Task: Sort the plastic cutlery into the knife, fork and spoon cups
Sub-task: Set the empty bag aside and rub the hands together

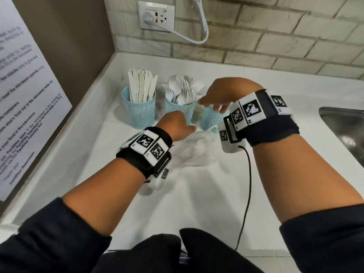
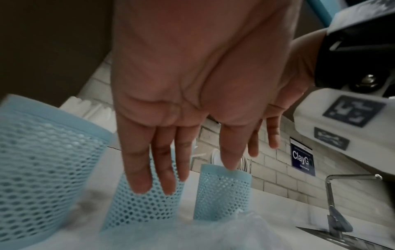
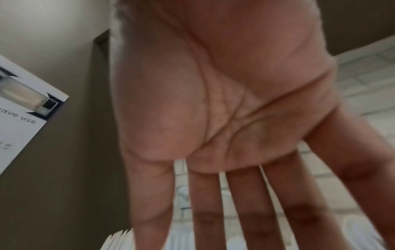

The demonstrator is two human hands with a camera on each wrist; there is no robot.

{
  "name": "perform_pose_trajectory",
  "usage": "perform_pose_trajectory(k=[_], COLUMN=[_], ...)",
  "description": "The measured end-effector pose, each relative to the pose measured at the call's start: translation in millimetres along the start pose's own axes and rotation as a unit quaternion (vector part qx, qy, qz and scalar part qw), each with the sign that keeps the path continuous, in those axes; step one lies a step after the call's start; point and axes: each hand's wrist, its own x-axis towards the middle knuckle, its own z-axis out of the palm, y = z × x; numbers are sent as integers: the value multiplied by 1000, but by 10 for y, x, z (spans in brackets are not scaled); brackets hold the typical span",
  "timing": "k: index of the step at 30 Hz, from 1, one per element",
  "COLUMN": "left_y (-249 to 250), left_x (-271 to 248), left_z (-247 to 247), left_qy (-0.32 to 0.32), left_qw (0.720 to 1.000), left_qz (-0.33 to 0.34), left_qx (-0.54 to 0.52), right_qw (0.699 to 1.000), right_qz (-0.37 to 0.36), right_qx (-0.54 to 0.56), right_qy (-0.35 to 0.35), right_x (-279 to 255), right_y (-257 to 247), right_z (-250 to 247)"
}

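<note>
Three light blue mesh cups stand in a row on the white counter (image 1: pixel 256 174). The left cup (image 1: pixel 138 111) (image 2: pixel 42 169) holds white knives (image 1: pixel 140 85) (image 3: pixel 119 240). White forks (image 1: pixel 183 91) fill the middle cup (image 1: pixel 180 112) (image 2: pixel 145 208). My right hand (image 1: pixel 214 104) (image 3: pixel 235 203) hovers over the right cup (image 1: pixel 209 120) (image 2: pixel 222 191) and hides most of it; its fingers are spread straight and hold nothing. My left hand (image 1: pixel 177 125) (image 2: pixel 181 160) reaches down in front of the middle cup, fingers straight and empty. A crumpled clear plastic bag (image 1: pixel 197 152) lies just below it.
A steel sink (image 1: pixel 342 131) with a tap (image 2: pixel 333 203) sits at the right. A wall with a notice (image 1: pixel 25 95) closes the left side, a brick wall with a socket (image 1: pixel 156 15) the back. A black cable (image 1: pixel 246 194) hangs from my right wrist.
</note>
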Motion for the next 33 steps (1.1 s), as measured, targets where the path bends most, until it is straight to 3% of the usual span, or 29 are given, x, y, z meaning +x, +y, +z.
perform_pose_trajectory(k=[4, 8, 11, 14, 17, 18, 21, 24, 28, 30, 31, 33], left_y=[-209, -331, -336, -301, -280, -270, -234, -259, -324, -376, -399, -440], left_x=[-133, -211, -262, -264, -198, -174, -121, -73, -108, -89, -83, -70], left_z=[83, 156, 169, 218, 308, 339, 398, 441, 433, 419, 401, 352], left_qy=[0, -32, -39, -48, -44, -39, -3, 29, 98, 159, 191, 270], left_qw=[995, 982, 973, 966, 946, 938, 916, 893, 892, 899, 905, 908], left_qz=[-101, -174, -199, -186, -195, -197, -169, -122, -80, -64, -56, -31], left_qx=[-17, -62, -109, -173, -255, -282, -364, -433, -435, -403, -375, -319], right_qw=[987, 989, 987, 992, 988, 974, 892, 846, 717, 685, 700, 784], right_qz=[1, 1, 27, 34, 49, 55, 83, 112, 95, 103, 107, 116], right_qx=[-132, -124, -120, -60, 101, 181, 406, 476, 653, 690, 680, 594], right_qy=[-95, -79, -108, -109, -106, -121, -179, -211, -225, -210, -187, -140], right_x=[-24, -43, -58, -31, -33, -15, 39, 56, 58, 12, 4, -20], right_y=[-177, -152, -144, -176, -249, -274, -363, -413, -360, -348, -342, -326], right_z=[316, 600, 777, 898, 927, 937, 961, 993, 981, 926, 910, 916])
